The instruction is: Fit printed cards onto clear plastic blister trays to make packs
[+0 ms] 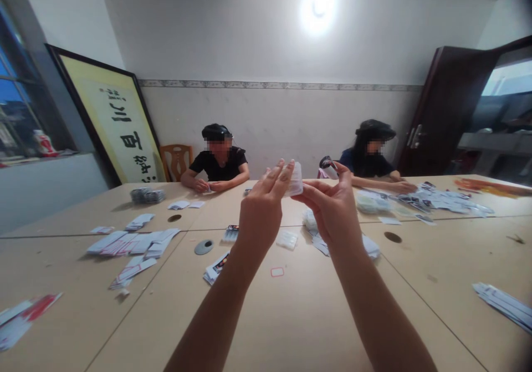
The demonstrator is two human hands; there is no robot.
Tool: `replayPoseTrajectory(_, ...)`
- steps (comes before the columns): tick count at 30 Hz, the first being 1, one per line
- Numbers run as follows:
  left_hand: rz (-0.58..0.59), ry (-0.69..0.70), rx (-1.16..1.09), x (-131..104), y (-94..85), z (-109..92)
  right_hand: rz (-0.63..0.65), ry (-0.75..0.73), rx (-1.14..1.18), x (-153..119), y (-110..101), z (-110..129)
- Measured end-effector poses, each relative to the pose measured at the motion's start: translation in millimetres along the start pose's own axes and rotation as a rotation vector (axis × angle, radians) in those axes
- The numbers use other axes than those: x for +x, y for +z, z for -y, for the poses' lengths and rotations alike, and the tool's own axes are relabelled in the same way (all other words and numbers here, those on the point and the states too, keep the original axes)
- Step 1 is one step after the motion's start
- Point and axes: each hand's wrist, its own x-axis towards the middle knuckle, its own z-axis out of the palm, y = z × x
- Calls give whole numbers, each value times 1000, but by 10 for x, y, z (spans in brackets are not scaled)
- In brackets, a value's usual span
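Note:
My left hand point(266, 200) is raised above the table, its fingers closed against a small clear plastic case point(296, 178) with ribbed compartments. From the other side, my right hand point(334, 211) grips the lower edge of that case with its fingertips. One right finger and the thumb reach up close to a dark curved item point(326, 162); whether they touch it I cannot tell. Below my hands lies another clear case point(286, 239), with a small red-bordered label point(277, 272) nearer me. Printed cards point(216, 268) are partly behind my left forearm.
White folded papers point(128, 243) are heaped at the left, and more paper strips point(502, 305) lie at the right edge. Two people point(218, 161) sit across the table point(282, 327), hands on small items. A big pile of cards point(449, 201) stands at far right.

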Motion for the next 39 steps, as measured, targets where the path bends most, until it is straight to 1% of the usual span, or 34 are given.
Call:
replayPoseTrajectory(4, 17, 15, 10, 1, -11, -10, 15, 49, 24, 15, -6, 13)
replayPoseTrajectory(8, 24, 21, -30, 9, -26, -12, 16, 19, 4, 26, -21, 41)
replayPoseTrajectory(12, 32, 34, -48, 14, -22, 2, 56, 19, -28, 41, -53, 54)
replayPoseTrajectory(15, 8, 60, -33, 13, -12, 0, 56, 19, -34, 44, -62, 57)
replayPoseTrajectory(19, -38, 90, 20, 4, -2, -13, 48, -16, -49, 37, -53, 60)
replayPoseTrajectory(25, -33, 79, 41, -20, 17, -28, 38, -24, -53, 55, -44, 52)
replayPoseTrajectory(28, -8, 66, -26, -31, 45, -44, 29, -36, -49, 68, -44, 58)
replayPoseTrajectory(31, 27, 52, -142, -36, 80, -60, 17, -51, -51, 75, -43, 78)
replayPoseTrajectory(39, 70, -117, -429, -19, 123, -102, 15, -55, -84, 91, -56, 89)
